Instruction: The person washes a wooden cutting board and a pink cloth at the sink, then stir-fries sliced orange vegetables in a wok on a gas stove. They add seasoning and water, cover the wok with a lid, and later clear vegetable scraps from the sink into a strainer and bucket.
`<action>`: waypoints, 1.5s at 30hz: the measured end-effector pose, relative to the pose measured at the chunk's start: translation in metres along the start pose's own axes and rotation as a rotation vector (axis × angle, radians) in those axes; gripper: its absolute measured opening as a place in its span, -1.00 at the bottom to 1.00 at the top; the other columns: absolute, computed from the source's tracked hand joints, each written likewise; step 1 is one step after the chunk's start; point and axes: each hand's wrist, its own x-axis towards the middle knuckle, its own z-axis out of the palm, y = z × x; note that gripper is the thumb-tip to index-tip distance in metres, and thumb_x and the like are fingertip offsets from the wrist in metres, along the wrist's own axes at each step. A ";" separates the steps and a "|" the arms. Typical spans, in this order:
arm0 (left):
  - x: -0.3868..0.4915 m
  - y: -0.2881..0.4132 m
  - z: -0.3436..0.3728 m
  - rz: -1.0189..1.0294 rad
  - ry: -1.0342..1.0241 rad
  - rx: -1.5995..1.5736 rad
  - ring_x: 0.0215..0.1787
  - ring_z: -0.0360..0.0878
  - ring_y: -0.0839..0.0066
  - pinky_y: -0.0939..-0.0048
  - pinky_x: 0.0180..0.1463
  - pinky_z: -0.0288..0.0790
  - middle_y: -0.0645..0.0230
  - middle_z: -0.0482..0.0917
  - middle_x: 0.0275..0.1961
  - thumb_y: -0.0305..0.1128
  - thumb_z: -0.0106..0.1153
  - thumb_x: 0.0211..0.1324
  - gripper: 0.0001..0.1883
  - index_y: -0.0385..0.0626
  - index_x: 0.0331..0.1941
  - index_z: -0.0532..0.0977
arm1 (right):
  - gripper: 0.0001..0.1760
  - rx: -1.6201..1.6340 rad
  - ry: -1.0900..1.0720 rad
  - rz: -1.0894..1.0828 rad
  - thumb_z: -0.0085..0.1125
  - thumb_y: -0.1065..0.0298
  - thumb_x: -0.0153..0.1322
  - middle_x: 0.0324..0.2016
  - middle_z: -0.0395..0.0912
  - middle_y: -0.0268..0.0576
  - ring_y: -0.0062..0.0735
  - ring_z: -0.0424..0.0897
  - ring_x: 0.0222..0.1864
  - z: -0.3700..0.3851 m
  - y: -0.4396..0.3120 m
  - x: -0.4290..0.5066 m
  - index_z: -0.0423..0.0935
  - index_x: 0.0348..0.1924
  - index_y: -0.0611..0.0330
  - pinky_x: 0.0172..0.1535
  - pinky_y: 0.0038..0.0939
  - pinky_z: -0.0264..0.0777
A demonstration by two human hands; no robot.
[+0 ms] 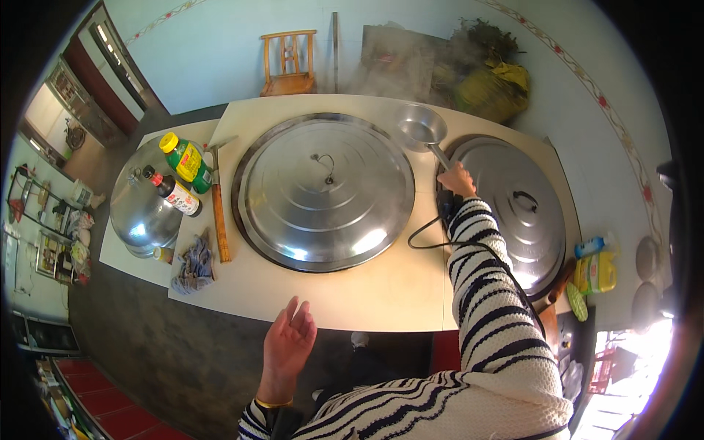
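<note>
My right hand (457, 180) grips the handle of a metal ladle or small pan (422, 126), whose bowl is over the far part of the counter between two lids. My left hand (290, 335) is raised before the counter's near edge, palm up with fingers slightly apart, holding nothing. A large round metal lid (330, 209) with a wire loop covers the middle wok, and steam drifts around its far side. Beneath my right forearm lies a second metal lid (495, 187) with a dark handle. A cable runs from my right wrist along the sleeve.
At left on the counter (385, 297) are a wooden-handled hammer-like tool (220, 220), a crumpled cloth (193, 267), a dark sauce bottle (175, 192), a green bottle (187, 162) and a domed metal lid (144, 220). A yellow jug (597, 272) and a green gourd (577, 301) sit at right.
</note>
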 end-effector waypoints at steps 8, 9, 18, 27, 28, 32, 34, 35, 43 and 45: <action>0.048 0.014 0.023 -0.027 -0.072 0.008 -0.10 0.53 0.40 0.37 0.04 0.44 0.25 0.53 0.00 -0.27 -0.15 0.33 -0.69 -0.07 0.09 0.35 | -0.82 0.840 -0.487 -0.177 0.10 0.37 0.22 -0.69 0.46 -0.11 -0.32 0.46 -0.72 0.057 -0.031 0.033 0.43 -0.51 0.35 -0.64 -0.40 0.29; 0.045 0.017 0.021 -0.014 -0.070 0.002 -0.09 0.53 0.39 0.35 0.05 0.43 0.24 0.53 0.00 -0.28 -0.15 0.33 -0.68 -0.08 0.09 0.35 | -0.85 0.869 -0.434 -0.245 0.10 0.38 0.23 -0.74 0.39 -0.20 -0.41 0.39 -0.76 0.057 -0.047 0.022 0.41 -0.56 0.28 -0.67 -0.45 0.21; -0.028 0.113 0.023 0.309 -0.167 0.021 0.09 0.46 0.35 0.32 0.17 0.34 0.19 0.39 0.20 -0.20 -0.19 0.34 -0.61 -0.04 0.18 0.29 | -0.75 1.294 -0.688 -0.641 0.04 0.40 0.35 -0.60 0.36 -0.33 -0.60 0.34 -0.69 -0.031 -0.225 -0.240 0.32 -0.14 0.25 -0.65 -0.61 0.14; -0.209 0.256 -0.061 0.713 -0.104 0.344 0.24 0.30 0.34 0.26 0.24 0.21 0.21 0.30 0.27 -0.18 -0.25 0.36 -0.52 0.00 0.30 0.06 | -0.68 0.774 -1.719 -0.798 -0.02 0.47 0.36 -0.61 0.33 -0.28 -0.58 0.33 -0.69 0.051 -0.332 -0.605 0.23 -0.04 0.22 -0.62 -0.58 0.21; -0.234 0.274 -0.078 0.751 -0.057 0.348 0.23 0.31 0.32 0.25 0.23 0.24 0.17 0.32 0.25 -0.20 -0.26 0.37 -0.55 -0.04 0.28 0.08 | -0.73 0.727 -1.805 -0.793 -0.03 0.47 0.36 -0.60 0.34 -0.27 -0.57 0.34 -0.68 0.065 -0.344 -0.643 0.24 -0.08 0.22 -0.62 -0.57 0.23; -0.314 0.350 -0.140 0.950 0.131 0.288 0.05 0.45 0.30 0.27 0.07 0.38 0.10 0.46 0.01 -0.32 -0.29 0.37 -0.65 -0.22 0.15 0.16 | -0.71 0.566 -2.137 -0.652 0.02 0.38 0.37 -0.55 0.38 -0.28 -0.52 0.39 -0.63 0.115 -0.409 -0.765 0.27 -0.05 0.14 -0.53 -0.53 0.30; -0.344 0.384 -0.168 0.988 0.206 0.246 -0.06 0.50 0.33 0.29 0.00 0.42 0.18 0.49 -0.12 -0.34 -0.27 0.36 -0.67 -0.23 0.12 0.20 | -0.75 0.461 -2.266 -0.549 0.02 0.36 0.38 -0.54 0.40 -0.26 -0.48 0.41 -0.62 0.137 -0.441 -0.803 0.28 -0.10 0.14 -0.49 -0.49 0.32; -0.355 0.402 -0.182 1.009 0.198 0.217 -0.07 0.50 0.34 0.31 -0.01 0.42 0.18 0.49 -0.12 -0.34 -0.25 0.36 -0.67 -0.23 0.12 0.20 | -0.78 0.441 -2.333 -0.465 0.01 0.35 0.39 -0.54 0.40 -0.25 -0.47 0.42 -0.61 0.149 -0.456 -0.820 0.29 -0.13 0.14 -0.47 -0.47 0.33; -0.386 0.584 -0.269 0.983 0.241 0.071 0.02 0.46 0.30 0.28 0.09 0.39 0.15 0.49 -0.03 -0.34 -0.24 0.35 -0.67 -0.26 0.10 0.25 | -0.87 0.305 -2.447 -0.527 -0.02 0.34 0.38 -0.58 0.40 -0.23 -0.44 0.44 -0.57 0.257 -0.609 -0.922 0.31 -0.30 0.20 -0.43 -0.43 0.36; -0.391 0.638 -0.281 0.980 0.233 0.055 0.06 0.45 0.27 0.27 0.11 0.38 0.12 0.47 0.03 -0.34 -0.23 0.35 -0.67 -0.26 0.10 0.26 | -0.87 0.236 -2.402 -0.577 -0.03 0.35 0.38 -0.58 0.40 -0.22 -0.44 0.44 -0.58 0.278 -0.663 -0.944 0.30 -0.30 0.21 -0.43 -0.43 0.36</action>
